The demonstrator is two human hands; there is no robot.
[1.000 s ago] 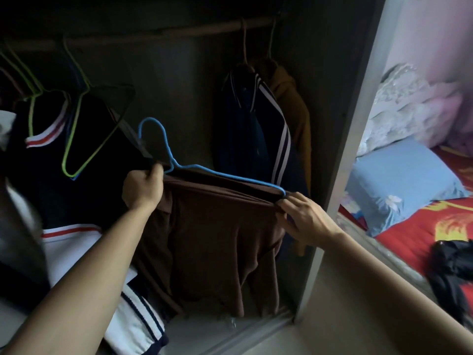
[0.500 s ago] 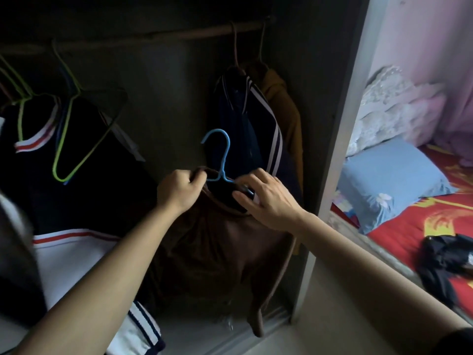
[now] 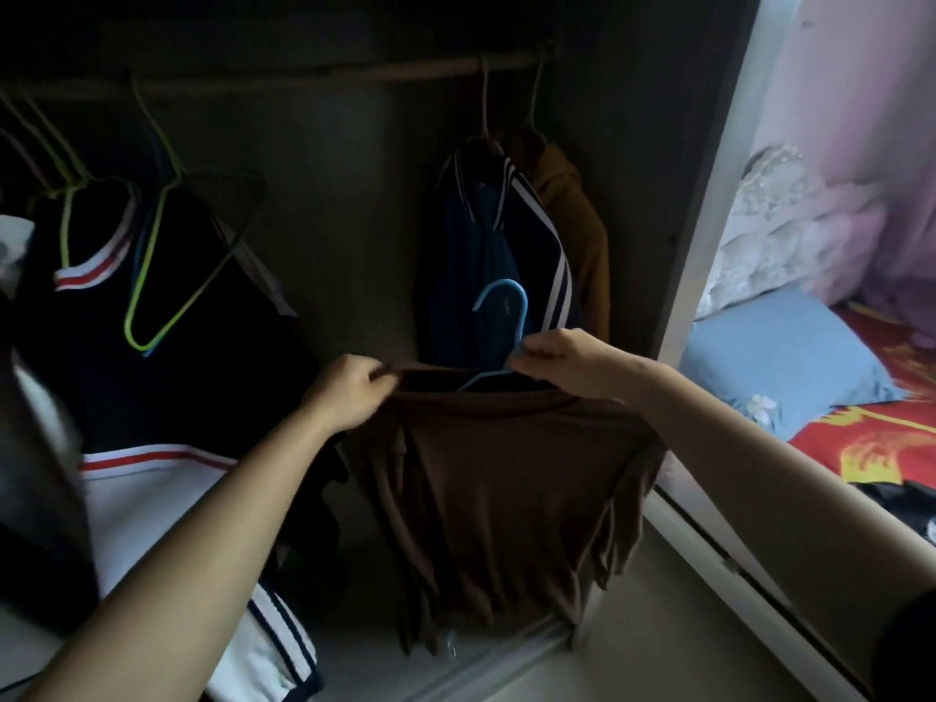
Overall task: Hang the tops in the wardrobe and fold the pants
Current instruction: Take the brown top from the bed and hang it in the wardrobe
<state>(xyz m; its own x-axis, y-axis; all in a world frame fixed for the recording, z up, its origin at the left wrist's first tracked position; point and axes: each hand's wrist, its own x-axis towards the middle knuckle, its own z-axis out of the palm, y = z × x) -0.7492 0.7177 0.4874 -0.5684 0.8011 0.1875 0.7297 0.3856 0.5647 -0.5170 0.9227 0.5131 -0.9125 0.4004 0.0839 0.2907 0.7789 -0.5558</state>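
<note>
Both hands were on the brown top (image 3: 506, 488). The left hand (image 3: 354, 392) pinched the collar's left edge, fingers curled tight. The right hand (image 3: 572, 367) gripped the blue hanger (image 3: 524, 311) at its neck. The top hung in front of the open wardrobe, well below the rail (image 3: 405, 73), its hook not yet on.

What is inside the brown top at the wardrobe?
A blue wire hanger: its hook and one sloping arm show at the collar of the brown top; the rest is under fabric.
</note>
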